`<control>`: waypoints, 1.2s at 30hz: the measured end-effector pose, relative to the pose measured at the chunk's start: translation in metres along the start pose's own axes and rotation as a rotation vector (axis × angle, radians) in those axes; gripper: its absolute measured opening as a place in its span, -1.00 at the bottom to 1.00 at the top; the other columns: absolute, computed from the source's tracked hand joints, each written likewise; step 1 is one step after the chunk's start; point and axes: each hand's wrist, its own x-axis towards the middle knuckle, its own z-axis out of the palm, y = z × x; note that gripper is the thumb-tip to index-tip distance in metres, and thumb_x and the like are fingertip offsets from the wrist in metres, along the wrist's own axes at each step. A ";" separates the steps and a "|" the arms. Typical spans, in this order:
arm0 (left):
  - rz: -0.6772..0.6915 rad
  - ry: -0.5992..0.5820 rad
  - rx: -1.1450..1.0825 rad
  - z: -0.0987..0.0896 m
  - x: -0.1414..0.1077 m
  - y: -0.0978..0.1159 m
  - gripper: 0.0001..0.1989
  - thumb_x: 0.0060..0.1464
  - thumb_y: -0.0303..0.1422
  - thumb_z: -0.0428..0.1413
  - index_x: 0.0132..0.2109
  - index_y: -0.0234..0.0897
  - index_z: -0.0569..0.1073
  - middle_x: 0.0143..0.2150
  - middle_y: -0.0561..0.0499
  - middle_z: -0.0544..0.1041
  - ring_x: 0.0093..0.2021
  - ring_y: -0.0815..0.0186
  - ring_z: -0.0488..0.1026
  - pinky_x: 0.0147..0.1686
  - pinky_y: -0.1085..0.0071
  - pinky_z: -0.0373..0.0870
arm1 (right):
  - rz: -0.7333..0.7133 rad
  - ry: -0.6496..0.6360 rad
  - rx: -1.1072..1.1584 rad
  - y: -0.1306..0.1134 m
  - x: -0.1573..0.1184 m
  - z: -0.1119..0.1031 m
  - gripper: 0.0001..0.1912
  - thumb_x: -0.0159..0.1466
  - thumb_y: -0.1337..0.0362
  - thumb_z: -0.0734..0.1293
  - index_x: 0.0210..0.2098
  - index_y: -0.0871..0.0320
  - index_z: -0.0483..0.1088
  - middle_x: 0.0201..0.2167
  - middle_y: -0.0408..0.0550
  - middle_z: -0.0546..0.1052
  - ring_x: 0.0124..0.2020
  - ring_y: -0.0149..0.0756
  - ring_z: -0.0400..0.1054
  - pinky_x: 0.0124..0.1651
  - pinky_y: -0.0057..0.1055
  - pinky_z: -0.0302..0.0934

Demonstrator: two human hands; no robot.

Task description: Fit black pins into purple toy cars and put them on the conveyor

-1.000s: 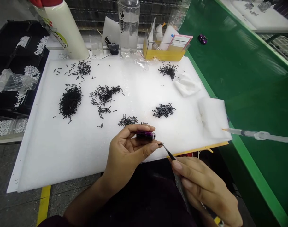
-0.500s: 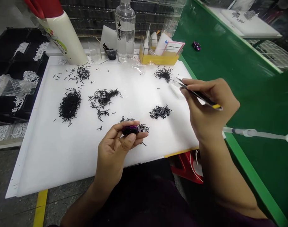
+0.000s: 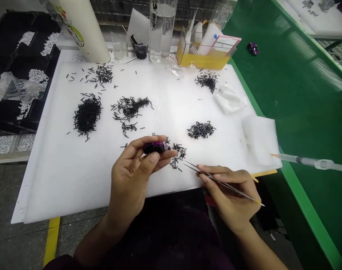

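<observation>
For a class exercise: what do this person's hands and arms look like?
The left hand and right hand are bare, without gloves, rings or watch. A dark plum sleeve covers the upper left arm; the right forearm shows bare.

A white foam sheet carries black slivers, perhaps metal pins, strewn just right of the left hand, heaped farther ahead, and a white pad farther right.

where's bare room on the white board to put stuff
The white foam board is bare at lower left, between the black rod heap and the left hand. Another patch sits between the small black rod pile, the white foam pad and the right hand. The middle and top are crowded with scattered rods.
</observation>
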 end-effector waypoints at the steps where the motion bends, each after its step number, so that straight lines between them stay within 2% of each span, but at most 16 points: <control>1: -0.003 0.000 -0.002 0.000 0.000 0.000 -0.92 0.33 -0.40 0.38 -0.06 -0.14 0.75 -0.01 0.08 0.75 -0.11 0.33 0.79 -0.01 0.59 0.70 | 0.018 -0.017 0.016 0.000 -0.003 0.000 -0.55 0.22 0.75 0.47 -0.09 0.12 0.52 -0.09 -0.12 0.76 -0.04 -0.25 0.72 0.02 -0.41 0.69; 8: -0.016 -0.015 -0.013 -0.001 -0.002 -0.001 -0.91 0.34 -0.41 0.38 -0.05 -0.13 0.74 0.02 0.09 0.75 -0.11 0.34 0.79 -0.02 0.58 0.71 | 0.077 -0.027 0.021 -0.002 -0.012 0.002 -0.55 0.22 0.74 0.48 -0.09 0.11 0.51 -0.11 -0.13 0.76 -0.04 -0.26 0.72 0.03 -0.43 0.68; 12: -0.031 -0.033 -0.006 -0.001 -0.003 0.000 -0.91 0.34 -0.41 0.37 -0.05 -0.11 0.74 0.02 0.09 0.75 -0.10 0.33 0.79 -0.01 0.56 0.72 | 0.090 -0.017 0.000 -0.002 -0.014 0.003 -0.60 0.26 0.70 0.48 -0.11 0.10 0.50 -0.14 -0.10 0.77 -0.07 -0.21 0.73 -0.04 -0.40 0.70; 14: -0.040 -0.038 0.000 -0.002 -0.004 0.000 -0.91 0.35 -0.40 0.37 -0.05 -0.11 0.74 0.02 0.09 0.75 -0.10 0.32 0.79 -0.01 0.55 0.72 | 0.100 -0.031 -0.035 -0.002 -0.006 0.000 -0.64 0.27 0.67 0.50 -0.14 0.11 0.50 -0.14 -0.06 0.77 -0.10 -0.17 0.74 -0.11 -0.36 0.72; 16: -0.040 -0.044 0.004 -0.002 -0.004 0.000 -0.91 0.35 -0.41 0.37 -0.05 -0.11 0.74 0.03 0.08 0.75 -0.10 0.31 0.79 -0.01 0.55 0.72 | 0.036 0.028 -0.097 -0.001 0.011 -0.006 -0.65 0.25 0.66 0.52 -0.16 0.11 0.53 -0.16 -0.07 0.77 -0.14 -0.14 0.74 -0.14 -0.31 0.74; 19: -0.027 -0.045 0.002 -0.002 -0.004 0.000 -0.91 0.35 -0.41 0.37 -0.06 -0.11 0.75 0.03 0.08 0.75 -0.11 0.32 0.79 -0.02 0.56 0.72 | -0.240 0.288 -0.207 0.002 0.041 -0.015 -0.56 0.16 0.69 0.58 -0.13 0.09 0.56 -0.17 -0.17 0.76 -0.10 -0.17 0.73 -0.09 -0.31 0.73; 20: -0.024 -0.045 -0.001 -0.002 -0.004 0.000 -0.91 0.35 -0.41 0.37 -0.06 -0.10 0.75 0.03 0.08 0.75 -0.11 0.32 0.79 -0.03 0.57 0.72 | -0.301 0.328 -0.225 0.003 0.047 -0.017 -0.54 0.15 0.70 0.59 -0.12 0.09 0.56 -0.17 -0.18 0.75 -0.08 -0.18 0.73 -0.06 -0.32 0.72; 21: -0.024 -0.045 -0.005 -0.002 -0.004 0.000 -0.91 0.35 -0.41 0.37 -0.06 -0.10 0.75 0.03 0.09 0.75 -0.11 0.33 0.79 -0.03 0.57 0.72 | -0.313 0.313 -0.232 0.004 0.050 -0.018 -0.53 0.15 0.69 0.59 -0.11 0.10 0.56 -0.16 -0.17 0.75 -0.06 -0.19 0.72 -0.05 -0.33 0.71; 23: -0.028 -0.052 -0.009 -0.002 -0.004 0.000 -0.90 0.35 -0.41 0.37 -0.05 -0.09 0.75 0.03 0.10 0.75 -0.11 0.32 0.79 -0.02 0.56 0.72 | -0.232 0.175 -0.200 0.003 0.044 -0.016 -0.55 0.17 0.70 0.58 -0.10 0.13 0.54 -0.15 -0.13 0.76 -0.08 -0.18 0.73 -0.06 -0.33 0.71; 25: -0.031 -0.054 -0.007 -0.002 -0.004 0.001 -0.89 0.35 -0.41 0.36 -0.05 -0.08 0.75 0.04 0.10 0.74 -0.10 0.32 0.79 -0.02 0.56 0.72 | -0.131 0.048 -0.151 0.002 0.029 -0.011 -0.54 0.18 0.71 0.55 -0.08 0.13 0.51 -0.13 -0.10 0.76 -0.09 -0.18 0.73 -0.08 -0.33 0.72; 27: -0.033 -0.054 -0.005 -0.002 -0.004 0.000 -0.89 0.35 -0.41 0.37 -0.05 -0.08 0.75 0.04 0.10 0.74 -0.09 0.32 0.79 -0.01 0.56 0.72 | -0.083 -0.013 -0.131 0.001 0.012 -0.007 -0.53 0.20 0.72 0.54 -0.07 0.12 0.49 -0.10 -0.07 0.76 -0.08 -0.17 0.73 -0.11 -0.34 0.72; 30: -0.035 -0.049 -0.001 0.000 -0.003 0.000 -0.90 0.35 -0.41 0.37 -0.05 -0.09 0.75 0.03 0.09 0.75 -0.09 0.32 0.79 -0.01 0.56 0.72 | -0.062 -0.053 -0.171 0.002 -0.001 -0.002 -0.57 0.24 0.67 0.53 -0.08 0.09 0.48 -0.06 -0.01 0.76 -0.06 -0.15 0.73 -0.13 -0.30 0.71; 36: -0.041 -0.050 0.015 0.000 -0.003 0.002 -0.90 0.34 -0.40 0.38 -0.06 -0.08 0.75 0.04 0.06 0.75 -0.10 0.30 0.80 -0.02 0.54 0.72 | -0.074 -0.075 -0.247 0.007 0.002 -0.001 -0.63 0.28 0.63 0.53 -0.13 0.05 0.49 -0.08 0.00 0.77 -0.12 -0.11 0.73 -0.17 -0.23 0.67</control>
